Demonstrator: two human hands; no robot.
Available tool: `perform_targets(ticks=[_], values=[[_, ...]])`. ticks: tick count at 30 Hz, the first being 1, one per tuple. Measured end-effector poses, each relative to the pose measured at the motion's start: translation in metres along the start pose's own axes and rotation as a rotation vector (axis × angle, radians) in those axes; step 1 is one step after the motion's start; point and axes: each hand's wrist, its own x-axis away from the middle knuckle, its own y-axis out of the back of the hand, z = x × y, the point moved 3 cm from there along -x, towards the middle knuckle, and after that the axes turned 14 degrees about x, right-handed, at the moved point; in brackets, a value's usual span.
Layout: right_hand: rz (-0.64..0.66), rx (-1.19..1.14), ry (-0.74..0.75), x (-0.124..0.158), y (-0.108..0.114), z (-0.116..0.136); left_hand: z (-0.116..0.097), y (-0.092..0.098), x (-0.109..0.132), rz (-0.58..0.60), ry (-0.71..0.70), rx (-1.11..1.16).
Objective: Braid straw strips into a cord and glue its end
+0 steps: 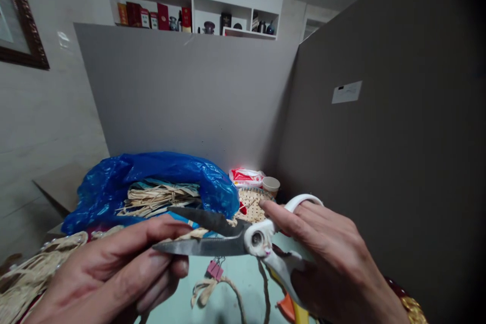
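Blue plastic bag (218,182) across the pale green surface (231,309) gapes open w/ a bundle of raffia strips (152,197) inside, plus some teal stuff behind them. Right of it, the woven tray (252,197) has a small red item (242,208) in it – can't make out what. Paper cup (271,184) just behind the tray, contents hard to see; red-and-white packet (245,177) beside the cup.

My right grip (322,248) hides part of the white handles and most of an orange-and-yellow thing (294,309), cut off at the bottom edge. Raffia braidwork (23,283) at far left also runs out of view.

Scissors (258,238) are in my right grip, fingers through the upper loop, held above the surface. Long axis approx. side to side, blades parted and pointing left, handles to the right. My left grip (132,263) pinches a raffia strand (195,234) that lies betw. the blades; the lower tip is right by my fingertips. Pink binder clip (215,270) w/ a braided cord (233,288) below.
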Motion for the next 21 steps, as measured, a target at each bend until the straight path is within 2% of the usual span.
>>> perform_targets(ticks=[4, 9, 13, 17, 21], values=[[-0.031, 0.030, 0.021, -0.001, 0.001, 0.000, 0.002, 0.007, -0.004, 0.010, 0.016, 0.009], [-0.001, -0.012, 0.054, 0.005, 0.002, -0.004, 0.006, 0.019, -0.011, 0.053, 0.062, -0.026], [0.031, -0.078, 0.076, 0.008, 0.003, -0.005, 0.005, 0.021, -0.010, 0.027, 0.060, 0.008], [0.034, -0.080, 0.069, 0.006, 0.003, -0.002, 0.002, 0.022, -0.012, 0.083, 0.046, -0.037], [0.015, -0.106, 0.073, 0.003, 0.002, -0.001, 0.001, 0.026, -0.015, 0.079, 0.035, -0.065]])
